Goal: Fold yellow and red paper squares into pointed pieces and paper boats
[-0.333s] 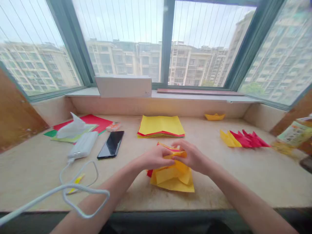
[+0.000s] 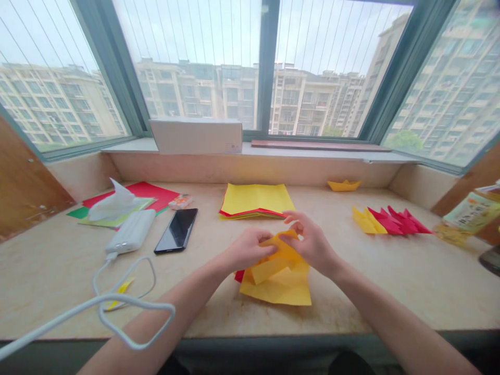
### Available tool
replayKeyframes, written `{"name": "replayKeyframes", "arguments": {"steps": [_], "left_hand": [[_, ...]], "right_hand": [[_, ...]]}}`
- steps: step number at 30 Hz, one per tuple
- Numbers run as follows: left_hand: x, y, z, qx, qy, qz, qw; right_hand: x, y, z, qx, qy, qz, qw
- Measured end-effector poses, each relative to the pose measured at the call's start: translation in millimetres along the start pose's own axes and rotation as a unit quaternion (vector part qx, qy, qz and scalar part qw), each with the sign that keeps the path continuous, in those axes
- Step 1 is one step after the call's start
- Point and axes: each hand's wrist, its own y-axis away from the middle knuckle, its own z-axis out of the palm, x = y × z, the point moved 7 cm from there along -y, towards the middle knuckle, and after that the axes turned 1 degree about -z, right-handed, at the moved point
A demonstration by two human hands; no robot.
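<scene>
Near the front of the counter, my left hand [image 2: 252, 246] and my right hand [image 2: 308, 239] both pinch a piece of folded yellow paper [image 2: 286, 245]. My left fingers grip its left side; my right thumb and a finger hold its upper right, with other right fingers raised. Under it lie creased yellow paper sheets [image 2: 279, 286], and a bit of red paper [image 2: 239, 276] peeks out at their left. Just beyond my hands is a stack of yellow and red paper [image 2: 255, 199]. How the folds run between my fingers is partly hidden.
To the right sit folded yellow and red paper pieces [image 2: 390, 221], a yellow paper boat [image 2: 344, 185] and a bottle [image 2: 472, 211]. On the left are a phone [image 2: 176, 230], a white power bank [image 2: 132, 230], a tissue pack [image 2: 117, 202] and a looped white cable [image 2: 128, 299].
My right hand has tilted upward, its fingers lifting off the paper's far side. The red-edged part of the held paper no longer shows between my hands.
</scene>
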Motion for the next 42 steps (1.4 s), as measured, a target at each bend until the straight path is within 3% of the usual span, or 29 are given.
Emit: {"name": "replayKeyframes", "arguments": {"steps": [3, 9, 16, 21, 25, 31, 36, 42], "left_hand": [[2.6, -1.1, -0.5, 0.011, -0.016, 0.013, 1.0], [1.6, -3.6, 3.8, 0.026, -0.039, 0.031, 0.998], [-3.9, -3.2, -5.7, 0.089, 0.096, -0.008, 0.991], [1.5, -2.5, -10.2, 0.11, 0.153, 0.006, 0.982], [4.9, -2.5, -6.1, 0.093, 0.11, 0.024, 0.989], [14.1, 1.8, -13.9, 0.16, 0.018, 0.076, 0.984], [9.1, -0.2, -11.5, 0.147, -0.037, 0.071, 0.986], [-3.4, -3.9, -0.1, 0.089, 0.147, 0.02, 0.985]], "right_hand": [[4.0, -0.7, -2.0, 0.026, -0.005, 0.005, 1.0], [-9.1, 0.5, 2.8, 0.027, 0.061, -0.074, 0.995], [-19.3, 1.1, -1.1, 0.024, 0.017, -0.098, 0.995], [-18.8, 4.1, 7.1, -0.031, 0.025, -0.116, 0.992], [-16.1, 4.2, 9.3, -0.044, 0.034, -0.128, 0.99], [-15.7, 1.7, 6.5, -0.029, 0.053, -0.132, 0.989], [-15.9, 0.7, 4.3, -0.013, 0.047, -0.117, 0.992], [-17.3, 1.4, -3.9, 0.032, 0.017, -0.109, 0.993]]}}
